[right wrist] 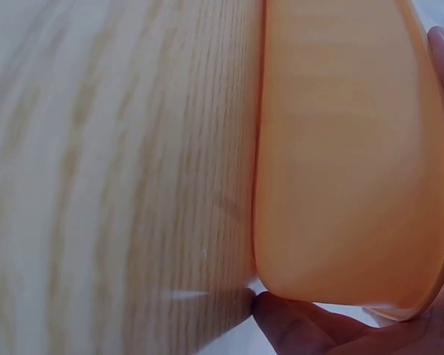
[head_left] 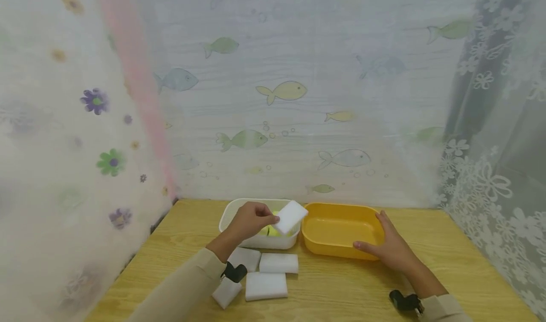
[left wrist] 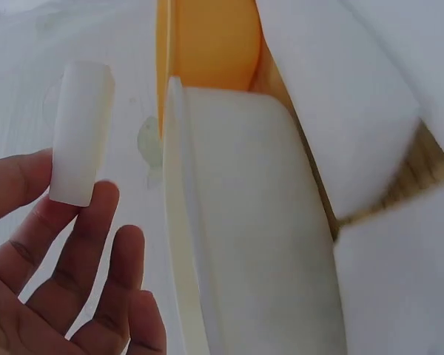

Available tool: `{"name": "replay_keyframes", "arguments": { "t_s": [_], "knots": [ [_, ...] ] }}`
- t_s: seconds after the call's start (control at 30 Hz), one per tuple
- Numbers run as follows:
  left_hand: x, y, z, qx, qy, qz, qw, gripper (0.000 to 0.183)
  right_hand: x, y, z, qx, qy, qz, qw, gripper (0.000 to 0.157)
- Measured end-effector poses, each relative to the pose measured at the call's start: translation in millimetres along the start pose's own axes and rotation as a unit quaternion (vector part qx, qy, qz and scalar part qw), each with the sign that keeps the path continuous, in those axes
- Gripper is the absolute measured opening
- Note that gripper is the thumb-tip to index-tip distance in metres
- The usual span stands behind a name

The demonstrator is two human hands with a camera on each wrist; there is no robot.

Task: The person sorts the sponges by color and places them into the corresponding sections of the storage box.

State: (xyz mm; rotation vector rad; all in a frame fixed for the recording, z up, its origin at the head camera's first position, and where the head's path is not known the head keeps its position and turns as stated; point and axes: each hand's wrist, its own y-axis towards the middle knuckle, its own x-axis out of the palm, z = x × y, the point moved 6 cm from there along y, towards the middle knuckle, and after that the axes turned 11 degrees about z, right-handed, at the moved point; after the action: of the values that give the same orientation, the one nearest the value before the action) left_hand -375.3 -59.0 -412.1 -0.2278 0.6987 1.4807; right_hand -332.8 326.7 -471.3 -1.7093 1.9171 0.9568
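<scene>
Left hand [head_left: 249, 220] edge-pinches a likely light, soft white foam slab [head_left: 292, 217] beside the orange plastic tub [head_left: 328, 249] your spread right hand [head_left: 393, 250] grips.

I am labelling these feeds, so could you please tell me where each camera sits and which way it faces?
Head: on the head, facing forward and down at the table, white basin and yellow basin; left hand, right hand and sleeves show.
Left wrist: on that wrist, facing the pinched white block and the white basin; left fingers show.
Right wrist: on that wrist, facing the yellow basin's outside and the table; right fingers show.
Head and left wrist share the white block.
</scene>
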Motion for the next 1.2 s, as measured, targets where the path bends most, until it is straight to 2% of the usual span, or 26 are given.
{"name": "replay_keyframes", "arguments": {
  "t_s": [0.2,0.53,0.77,0.93,1.2],
  "knots": [
    [19.3,11.5,8.3,-0.013,-0.009,0.004,0.9999,0.026,0.5,2,2,-0.001,-0.002,0.002,1.000,0.119],
    [44.8,23.3,18.0,-0.033,-0.003,0.048,0.9983,0.024,1.3,2,1,0.005,0.003,0.000,1.000,0.121],
    [63.3,27.9,27.9,-0.030,0.032,0.050,0.9978,0.021,1.8,2,2,0.012,-0.001,0.004,1.000,0.122],
    [75.0,28.9,35.6,-0.035,0.072,0.033,0.9962,0.024,1.6,2,2,0.010,0.001,0.005,1.000,0.122],
    [93.7,34.5,47.6,-0.034,0.134,-0.023,0.9901,0.028,0.4,2,4,0.006,0.002,0.006,1.000,0.121]
  ]
}}
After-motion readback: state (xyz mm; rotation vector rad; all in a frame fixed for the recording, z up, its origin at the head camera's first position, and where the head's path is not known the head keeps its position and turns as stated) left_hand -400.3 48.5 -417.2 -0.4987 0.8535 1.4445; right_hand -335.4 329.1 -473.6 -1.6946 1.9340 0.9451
